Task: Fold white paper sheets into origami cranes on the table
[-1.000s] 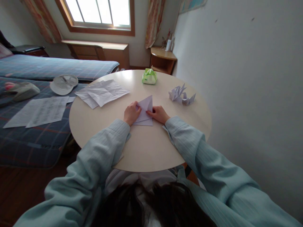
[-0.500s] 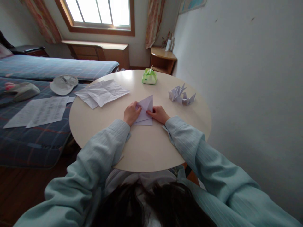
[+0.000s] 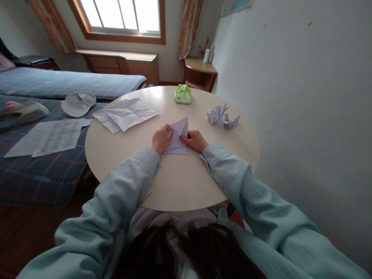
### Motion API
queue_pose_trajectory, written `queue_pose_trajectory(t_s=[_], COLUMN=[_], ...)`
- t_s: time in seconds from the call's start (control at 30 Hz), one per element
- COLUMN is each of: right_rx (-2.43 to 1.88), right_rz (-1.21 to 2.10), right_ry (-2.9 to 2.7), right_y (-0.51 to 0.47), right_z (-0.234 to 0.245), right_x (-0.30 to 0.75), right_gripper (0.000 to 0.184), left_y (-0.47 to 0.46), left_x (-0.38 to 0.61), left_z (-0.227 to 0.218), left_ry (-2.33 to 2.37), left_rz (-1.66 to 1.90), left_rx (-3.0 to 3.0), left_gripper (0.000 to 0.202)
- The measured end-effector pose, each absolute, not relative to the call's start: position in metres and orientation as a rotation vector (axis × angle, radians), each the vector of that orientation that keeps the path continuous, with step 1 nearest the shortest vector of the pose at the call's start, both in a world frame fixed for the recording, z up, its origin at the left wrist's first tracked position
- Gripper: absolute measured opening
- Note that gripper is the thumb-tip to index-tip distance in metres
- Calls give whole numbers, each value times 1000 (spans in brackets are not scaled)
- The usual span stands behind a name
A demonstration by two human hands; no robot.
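Note:
A folded sheet of white paper [image 3: 178, 142] lies on the round table [image 3: 186, 186] between my hands, a pointed flap raised at its top. On its left edge, my left hand [image 3: 162, 139] is closed with thumb and fingers pinching the paper. My right hand [image 3: 195, 140] grips the right edge, thumb over the flap and the fingers partly hidden behind it. Folded paper figures [image 3: 217, 115] stand to the right on the table. Creased loose sheets [image 3: 128, 114] lie to the left.
A green tissue packet [image 3: 183, 94] sits at the table's far side. Left of the table, a bed [image 3: 58, 178] carries printed sheets [image 3: 58, 135] and a white cap [image 3: 78, 104]. A white wall [image 3: 305, 116] rises close on the right.
The raised tip of the folded paper has shifted very slightly to the right. Both hands stay almost where they were.

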State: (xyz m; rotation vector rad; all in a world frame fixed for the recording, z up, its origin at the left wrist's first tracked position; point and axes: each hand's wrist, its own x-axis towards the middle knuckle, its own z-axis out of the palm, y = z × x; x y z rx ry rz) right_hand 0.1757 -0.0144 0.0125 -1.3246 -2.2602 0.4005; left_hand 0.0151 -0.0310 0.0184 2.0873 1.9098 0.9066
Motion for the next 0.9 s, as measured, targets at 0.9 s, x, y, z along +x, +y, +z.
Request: queue_pose_trajectory(t_s=[0.9], right_rx=[-1332], right_rz=[384], right_ry=[-2277], right_y=[-15], right_z=[14], right_x=[175], right_gripper=[31], left_y=[-33], left_x=[17], left_z=[23], left_ry=[1957], left_rz=[867], left_rx=[2057], left_gripper=[21])
